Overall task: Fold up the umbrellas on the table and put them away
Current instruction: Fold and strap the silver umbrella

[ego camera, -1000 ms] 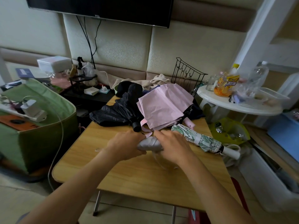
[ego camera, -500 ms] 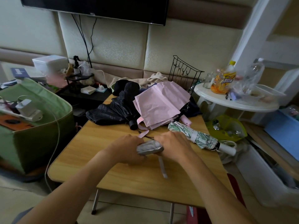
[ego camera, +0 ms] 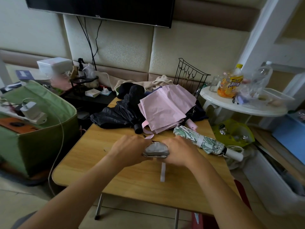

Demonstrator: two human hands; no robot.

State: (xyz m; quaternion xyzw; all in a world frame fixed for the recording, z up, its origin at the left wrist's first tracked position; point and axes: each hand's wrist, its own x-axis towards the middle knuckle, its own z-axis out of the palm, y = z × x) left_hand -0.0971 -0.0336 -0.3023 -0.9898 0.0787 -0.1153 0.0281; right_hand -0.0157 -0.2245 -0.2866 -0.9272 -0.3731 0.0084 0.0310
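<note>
While curled knuckles-up over the wooden table [ego camera: 135, 177] — both hands, left [ego camera: 130, 150] and right [ego camera: 179, 152], gripping the grey umbrella [ego camera: 156, 151].

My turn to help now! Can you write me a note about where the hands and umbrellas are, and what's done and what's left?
Left hand and right hand: both grip the grey umbrella on the table; its strap hangs loose.
Done: green patterned umbrella is rolled and strapped.
Left: strap the grey one; fold the pink umbrella and black umbrella, both loose at the back; put all away.
</note>
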